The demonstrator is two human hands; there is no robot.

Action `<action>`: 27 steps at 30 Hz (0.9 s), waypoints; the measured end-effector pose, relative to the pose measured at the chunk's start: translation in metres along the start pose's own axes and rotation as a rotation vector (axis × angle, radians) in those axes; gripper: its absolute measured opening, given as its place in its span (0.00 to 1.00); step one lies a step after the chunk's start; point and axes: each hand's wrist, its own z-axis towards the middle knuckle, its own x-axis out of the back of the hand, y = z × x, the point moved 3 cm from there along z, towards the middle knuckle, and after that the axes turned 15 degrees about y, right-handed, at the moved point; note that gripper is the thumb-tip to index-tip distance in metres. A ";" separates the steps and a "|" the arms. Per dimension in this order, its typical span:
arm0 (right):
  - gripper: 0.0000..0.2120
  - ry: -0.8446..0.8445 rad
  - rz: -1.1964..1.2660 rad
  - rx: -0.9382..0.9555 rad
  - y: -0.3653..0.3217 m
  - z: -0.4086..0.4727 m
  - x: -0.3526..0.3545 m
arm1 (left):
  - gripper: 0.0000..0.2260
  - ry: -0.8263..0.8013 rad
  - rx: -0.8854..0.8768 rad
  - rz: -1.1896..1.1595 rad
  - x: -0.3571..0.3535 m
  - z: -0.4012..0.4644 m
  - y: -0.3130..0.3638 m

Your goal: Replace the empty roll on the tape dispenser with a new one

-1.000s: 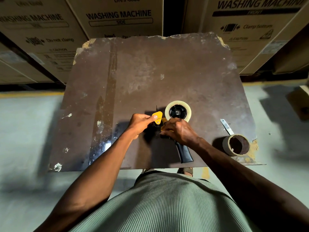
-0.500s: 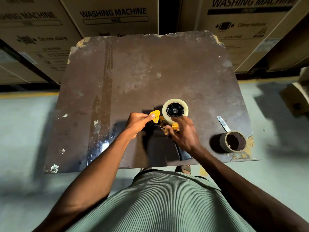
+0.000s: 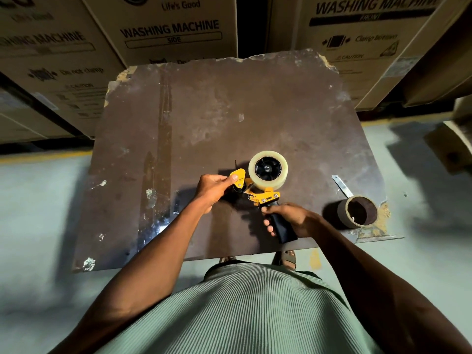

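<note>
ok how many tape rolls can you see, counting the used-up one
2. The new roll sits on the dispenser held in both hands; the empty core stands on the table, near its right edge. None seem hidden.

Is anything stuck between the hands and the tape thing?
No. The right hand is wrapped around the black handle of the tape dispenser, and the left hand pinches its yellow flap. The new roll already sits on the wheel.
</note>
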 end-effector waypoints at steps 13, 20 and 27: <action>0.10 0.276 0.006 0.100 0.049 -0.004 -0.001 | 0.10 0.073 0.320 -0.288 -0.015 -0.023 -0.028; 0.07 0.414 -0.197 0.335 0.072 -0.030 0.008 | 0.09 -0.009 0.549 -0.517 -0.021 -0.042 -0.057; 0.05 0.486 -0.292 0.453 0.073 -0.044 0.008 | 0.12 0.078 0.499 -0.467 -0.018 -0.058 -0.059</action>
